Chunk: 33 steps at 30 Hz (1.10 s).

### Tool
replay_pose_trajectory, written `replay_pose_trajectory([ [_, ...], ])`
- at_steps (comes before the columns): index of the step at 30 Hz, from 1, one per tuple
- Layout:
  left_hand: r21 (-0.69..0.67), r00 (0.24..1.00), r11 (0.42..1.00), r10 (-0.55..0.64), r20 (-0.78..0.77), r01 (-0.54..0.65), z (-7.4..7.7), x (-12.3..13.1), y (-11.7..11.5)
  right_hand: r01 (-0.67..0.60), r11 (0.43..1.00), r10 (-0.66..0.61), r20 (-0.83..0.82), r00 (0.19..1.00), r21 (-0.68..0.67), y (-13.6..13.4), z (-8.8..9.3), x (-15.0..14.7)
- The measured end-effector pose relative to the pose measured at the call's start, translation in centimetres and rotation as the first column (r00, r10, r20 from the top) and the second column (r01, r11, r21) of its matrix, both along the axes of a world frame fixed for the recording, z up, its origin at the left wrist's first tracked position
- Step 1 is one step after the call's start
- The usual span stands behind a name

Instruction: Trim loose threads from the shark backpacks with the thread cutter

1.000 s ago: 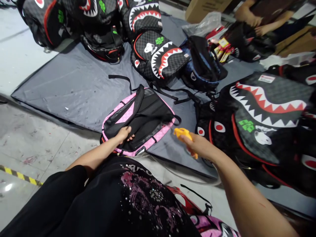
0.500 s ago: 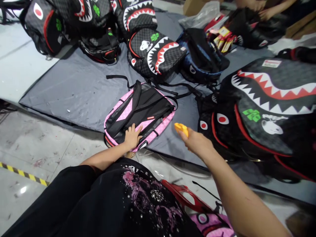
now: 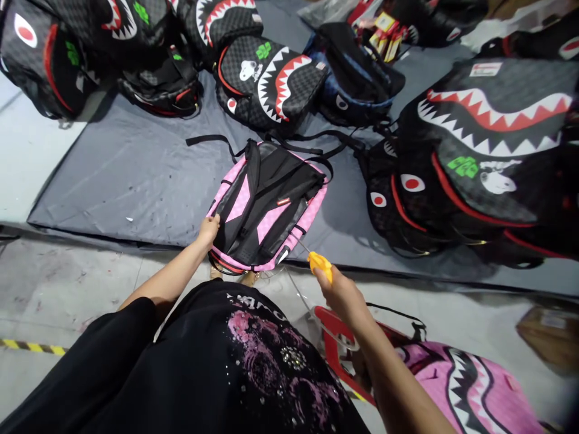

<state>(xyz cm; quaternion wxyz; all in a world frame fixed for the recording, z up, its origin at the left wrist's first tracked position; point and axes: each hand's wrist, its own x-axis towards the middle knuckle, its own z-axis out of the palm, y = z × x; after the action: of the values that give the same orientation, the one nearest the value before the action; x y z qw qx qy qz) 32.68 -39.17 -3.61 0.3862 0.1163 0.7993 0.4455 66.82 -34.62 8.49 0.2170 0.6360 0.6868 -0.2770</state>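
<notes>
A pink and black backpack [image 3: 271, 199] lies on the grey-covered table with its strap side up. My left hand [image 3: 209, 230] is closed on its near left edge, fingers partly hidden behind the fabric. In my right hand [image 3: 342, 293] is a yellow-handled tool [image 3: 320, 267] with a thin metal shaft; its exact kind is unclear. The shaft points toward the backpack's near right side, and I cannot tell whether its tip touches it. Black straps [image 3: 312, 149] spread from the backpack's far end.
Black shark-mouth backpacks [image 3: 289, 84] stand along the far side, beside a dark blue one [image 3: 357, 78]. A large black backpack [image 3: 493, 144] fills the right. Below the table edge are a red stool [image 3: 337, 346], a pink shark-mouth bag [image 3: 488, 380] and a carton [image 3: 549, 331].
My left hand has moved from the top of the pink backpack to its left edge and taken hold there. My right hand has come nearer with the yellow tool. The backpack has turned slightly.
</notes>
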Motion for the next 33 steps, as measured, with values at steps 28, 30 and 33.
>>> replay_pose_trajectory([
  [28,0.195,0.35,0.98,-0.192,0.917,0.026,-0.7,-0.8,2.1,0.016,0.998,-0.016,-0.004,1.0,0.068,-9.1,-9.0,-8.1],
  [30,0.186,0.336,0.982,-0.181,0.924,0.016,-0.8,-1.1,2.2,0.046,0.992,-0.056,0.088,0.995,0.113,-9.8,-8.8,-6.7],
  [33,0.228,0.305,0.973,-0.223,0.926,0.018,-0.9,-1.1,2.3,0.115,0.98,-0.135,0.121,0.983,0.16,-10.1,-8.9,-6.1],
])
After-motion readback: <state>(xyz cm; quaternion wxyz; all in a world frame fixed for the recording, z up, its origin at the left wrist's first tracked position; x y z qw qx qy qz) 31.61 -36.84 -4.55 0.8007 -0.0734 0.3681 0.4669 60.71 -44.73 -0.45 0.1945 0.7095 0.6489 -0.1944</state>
